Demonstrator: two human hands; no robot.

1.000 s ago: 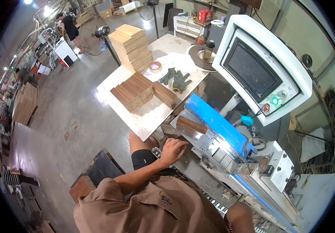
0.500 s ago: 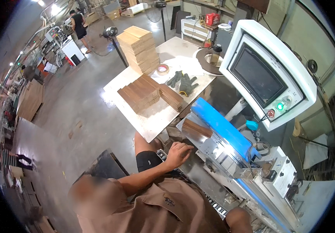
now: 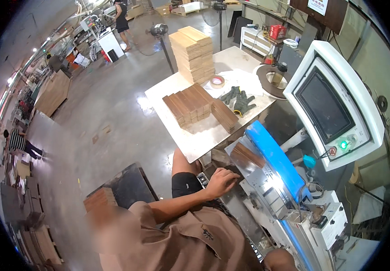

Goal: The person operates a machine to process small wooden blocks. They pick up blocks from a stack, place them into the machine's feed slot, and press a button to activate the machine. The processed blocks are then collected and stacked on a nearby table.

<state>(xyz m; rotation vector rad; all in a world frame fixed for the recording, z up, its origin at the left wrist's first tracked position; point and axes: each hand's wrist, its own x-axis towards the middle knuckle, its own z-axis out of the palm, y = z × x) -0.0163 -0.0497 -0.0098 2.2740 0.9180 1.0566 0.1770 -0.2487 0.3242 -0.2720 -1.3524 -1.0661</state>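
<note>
My left hand (image 3: 222,182) hovers beside the near edge of a machine, its fingers loosely bent and apart. I see nothing in it. Just beyond the fingertips, brown wood strips (image 3: 247,154) lie in the machine's metal feed tray (image 3: 236,166), alongside a long blue guard (image 3: 276,158). Whether the fingers touch the machine's edge I cannot tell. My right hand is out of the picture.
A pale table (image 3: 177,135) carries brown wood blocks (image 3: 190,106), a tall stack of light boards (image 3: 192,54), a tape roll (image 3: 217,81) and dark gloves (image 3: 244,103). A white control panel (image 3: 366,135) overhangs the right. A black platform (image 3: 131,185) bears wood pieces (image 3: 100,199) at left.
The view has turned left, so the surroundings sit farther right and lower. Wood pieces on the black platform have come into sight. My left hand keeps nearly the same pose beside the machine.
</note>
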